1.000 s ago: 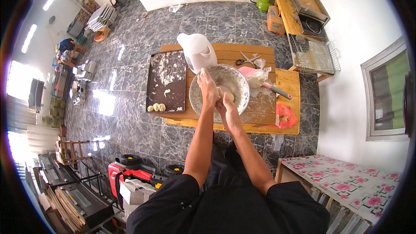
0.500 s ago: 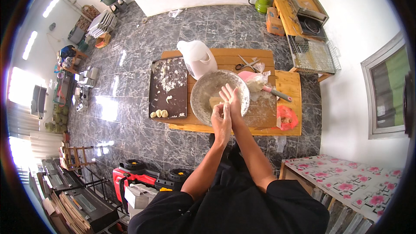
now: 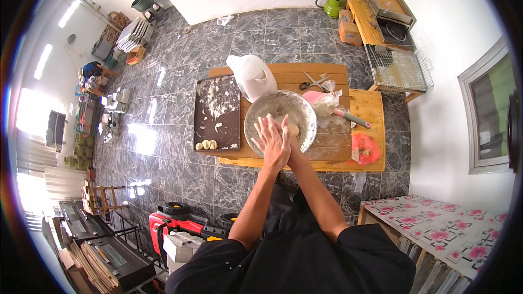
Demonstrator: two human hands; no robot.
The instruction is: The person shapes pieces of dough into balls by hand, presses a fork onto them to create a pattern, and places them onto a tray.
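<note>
My two hands meet over a floury metal bowl (image 3: 255, 110). My left hand (image 3: 274, 142) lies flat across my right, its floured fingers stretched out and spread. My right hand (image 3: 295, 151) is mostly covered by it, with only a fingertip and the wrist side showing; it appears flat. Whatever may be between the palms is hidden. Pale dough (image 3: 294, 129) shows in the bowl just right of my hands. Left of the bowl, a dark baking tray (image 3: 226, 125) carries flour smears and a few small shaped dough pieces (image 3: 206, 145) in its near left corner.
A white pitcher (image 3: 253, 79) stands behind the bowl on the wooden table (image 3: 338, 144). Scissors (image 3: 314, 81), a plastic bag (image 3: 327, 103), a grey-and-pink handle (image 3: 354, 119) and a red bag (image 3: 365, 149) lie to the right. A flower-patterned surface (image 3: 436, 223) is at near right.
My left hand has spread its fingers and slid over my right palm, which faced up uncovered before. Both hands sit slightly lower. The view has shifted a little.
</note>
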